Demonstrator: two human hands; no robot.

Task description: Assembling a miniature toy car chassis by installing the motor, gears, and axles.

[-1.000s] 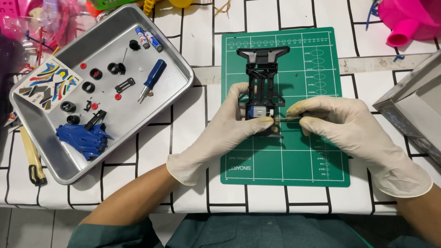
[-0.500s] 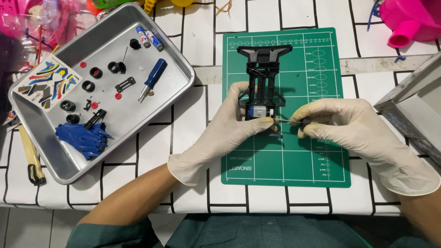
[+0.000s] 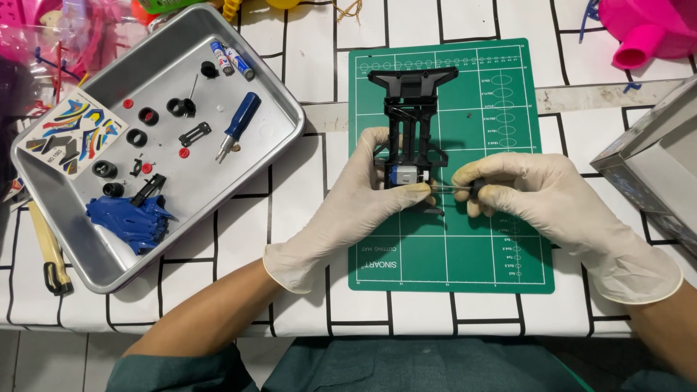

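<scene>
Chassis [image 3: 411, 123] of a black toy car lies on the green cutting mat [image 3: 450, 247], near the middle of the table. Its long axis runs away from the person, with the wide bumper end pointing to the far edge of the mat and the motor end pointing toward the body. A small silver motor [image 3: 401, 175] sits in the near part of the frame.

Largest around it is the table [image 3: 305, 305], covered with a white cloth with black lines. On the left stands a metal tray [image 3: 283, 138], well apart from the mat. In the tray lie a blue car body [image 3: 131, 221], a sticker sheet [image 3: 67, 135], a blue screwdriver [image 3: 238, 125], two small batteries [image 3: 231, 59] and several black wheels [image 3: 138, 136]. A grey box [image 3: 653, 163] is at the right edge, and a pink plastic thing [image 3: 646, 29] is at the far right corner. Nothing stands between the hands and the frame.

The left hand [image 3: 348, 210], in a white glove, is closed around the near left side of the frame, with the thumb close to the motor. The right hand [image 3: 552, 207], also gloved, pinches a thin tool [image 3: 454, 189] between the fingers; its metal tip points left and reaches the frame just beside the motor.
</scene>
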